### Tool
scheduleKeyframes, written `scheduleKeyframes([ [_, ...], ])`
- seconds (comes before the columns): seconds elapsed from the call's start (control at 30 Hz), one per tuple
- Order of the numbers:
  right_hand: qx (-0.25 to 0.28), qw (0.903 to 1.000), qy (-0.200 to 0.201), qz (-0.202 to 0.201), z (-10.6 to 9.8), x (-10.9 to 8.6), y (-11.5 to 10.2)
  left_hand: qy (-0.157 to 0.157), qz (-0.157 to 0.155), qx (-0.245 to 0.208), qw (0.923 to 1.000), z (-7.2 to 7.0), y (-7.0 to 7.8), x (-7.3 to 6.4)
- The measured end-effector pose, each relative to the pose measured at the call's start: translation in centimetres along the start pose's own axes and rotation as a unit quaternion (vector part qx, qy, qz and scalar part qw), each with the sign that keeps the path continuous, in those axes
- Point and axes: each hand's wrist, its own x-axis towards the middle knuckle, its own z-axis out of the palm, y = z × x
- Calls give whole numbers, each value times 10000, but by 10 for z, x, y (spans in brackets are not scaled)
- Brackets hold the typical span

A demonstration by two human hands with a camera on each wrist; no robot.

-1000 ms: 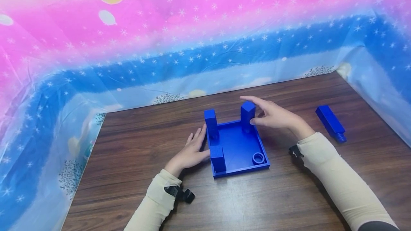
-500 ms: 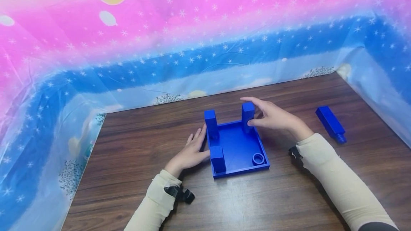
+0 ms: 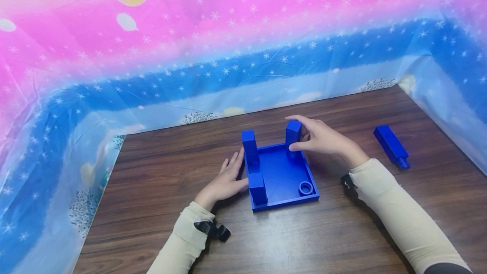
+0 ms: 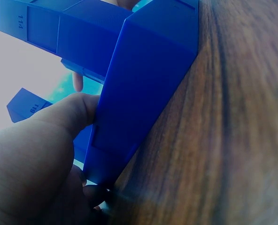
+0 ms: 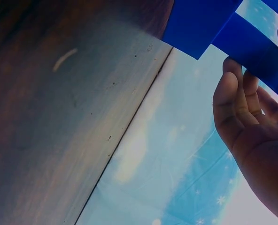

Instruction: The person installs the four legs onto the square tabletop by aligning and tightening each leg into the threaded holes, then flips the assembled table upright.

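A square blue tray [image 3: 279, 174] with low walls lies on the table. Blue square posts stand upright at its far left [image 3: 250, 143] and near left [image 3: 258, 187] corners. At the far right corner my right hand [image 3: 325, 138] pinches a third post [image 3: 293, 132], thumb on its near face and fingers behind it. A round socket [image 3: 305, 188] shows in the near right corner. My left hand [image 3: 224, 184] rests against the tray's left side, fingers stretched along it. In the left wrist view, its thumb [image 4: 75, 110] touches the wall's edge beside the post marked 114 [image 4: 87, 33].
A loose blue post [image 3: 391, 145] with a threaded-looking end lies on the brown wooden table [image 3: 171, 160] to the right. A pink and blue patterned cloth [image 3: 228, 71] hangs behind the table and along its sides.
The post in my right hand has turned a little, and the right thumb has slid leftward across its face. My left hand and the tray stay where they were.
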Motion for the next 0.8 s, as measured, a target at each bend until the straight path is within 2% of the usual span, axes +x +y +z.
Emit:
scheduleKeyframes([
  [0.33,-42,9999,-124,75,-6,-3,-2,-29,-31,-36,10000,-1,0,-1],
  [0.6,29,9994,-293,-202,-6,-1,1,-32,-43,-40,10000,-1,1,-1],
  [0.8,72,9993,-303,-195,-5,-1,2,-35,-22,-14,10000,-1,1,-1],
])
